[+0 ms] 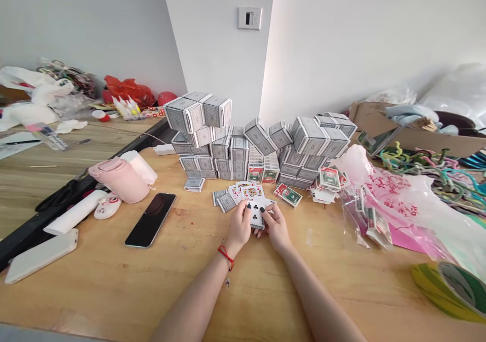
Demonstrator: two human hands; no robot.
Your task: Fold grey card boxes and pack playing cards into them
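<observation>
Between my two hands are playing cards [256, 218], with a club card facing up on top. My left hand [240, 224] is closed on their left side, thumb on the face. My right hand [278, 227] grips the right side, its thumb also on the front. Just beyond my fingers lie loose face-up cards [252, 191], face cards among them. Some face-down cards [225, 201] with grey patterned backs lie to their left. A red and green card box [288, 195] rests on the table to the right of the loose cards.
Blocks of grey-backed cards [232, 152] are stacked toward the wall. A black phone [151, 220], a pink cup [120, 179] and a white power bank [42, 256] sit at left. Crumpled plastic wrap [398, 200] and a yellow tape roll [448, 289] are at right.
</observation>
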